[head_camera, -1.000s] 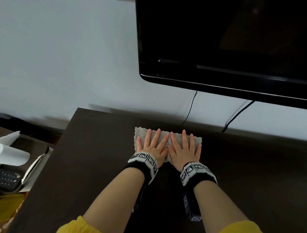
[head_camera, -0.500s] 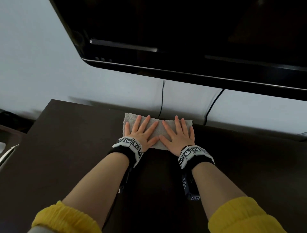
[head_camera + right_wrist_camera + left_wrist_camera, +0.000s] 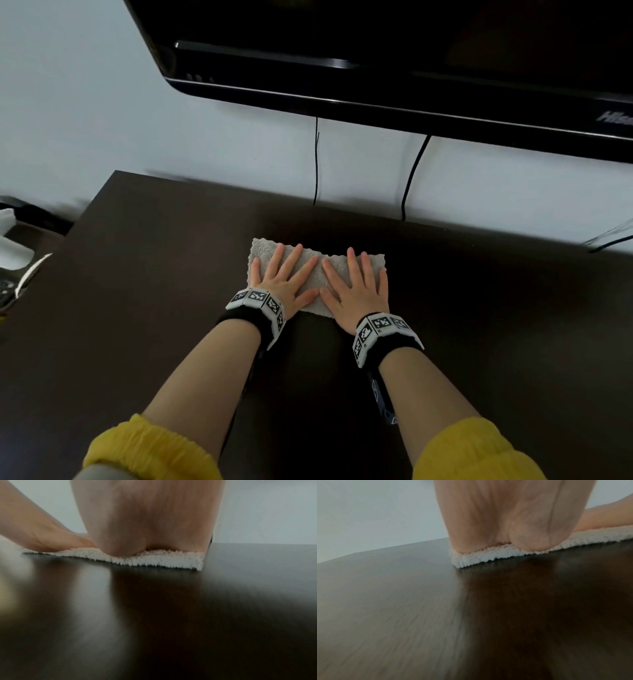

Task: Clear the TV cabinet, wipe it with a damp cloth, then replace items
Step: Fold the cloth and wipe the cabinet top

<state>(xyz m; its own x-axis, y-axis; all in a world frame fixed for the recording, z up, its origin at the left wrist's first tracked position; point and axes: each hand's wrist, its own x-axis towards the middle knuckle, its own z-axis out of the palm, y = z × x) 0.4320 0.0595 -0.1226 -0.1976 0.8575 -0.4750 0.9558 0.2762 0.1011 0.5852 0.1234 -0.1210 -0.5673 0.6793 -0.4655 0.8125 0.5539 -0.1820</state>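
Both hands point(image 3: 286, 281) point(image 3: 356, 291) press cloth point(image 3: 318, 270) flat; head view shows fingers.

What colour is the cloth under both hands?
Off-white, fluffy cloth; clearest in the head view.

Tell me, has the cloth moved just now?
Yes. The cloth has slid toward the person, away from the wall; bare cabinet top now shows between it and the thin cable.
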